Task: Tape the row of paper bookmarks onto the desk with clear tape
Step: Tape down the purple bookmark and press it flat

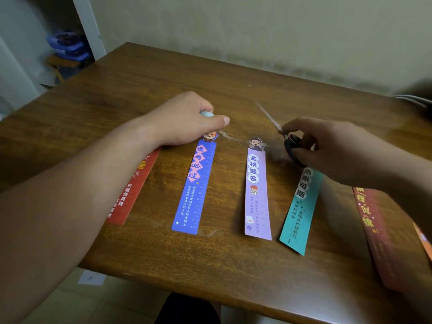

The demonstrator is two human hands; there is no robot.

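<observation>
Five paper bookmarks lie in a row on the wooden bench (233,78), long axes running roughly 12 to 6 o'clock. From 9 to 3 o'clock they are: a red bookmark (131,190) partly under the left forearm, a blue bookmark (195,185), a lilac bookmark (256,192), a teal bookmark (301,211) and a dark red bookmark (376,230). An orange edge shows at the frame border beyond it.

The left hand (184,120) is closed around a pale blue tape dispenser (207,113) at the 12 o'clock end of the blue bookmark. A strip of clear tape (230,136) runs from it toward 3 o'clock, reaching the head of the lilac bookmark.

The right hand (327,146) grips black-handled scissors (289,146), blades pointing toward 11 o'clock, above the top of the teal bookmark.

Progress, as judged: a glint of tape (211,233) shows at the 6 o'clock end of the blue bookmark, so that end appears fixed. Tape along the tops is being laid and is not yet cut. Whether the red bookmark is taped cannot be determined. The teal and dark red bookmarks show no visible tape, and the teal one lies askew; these appear to remain.
</observation>
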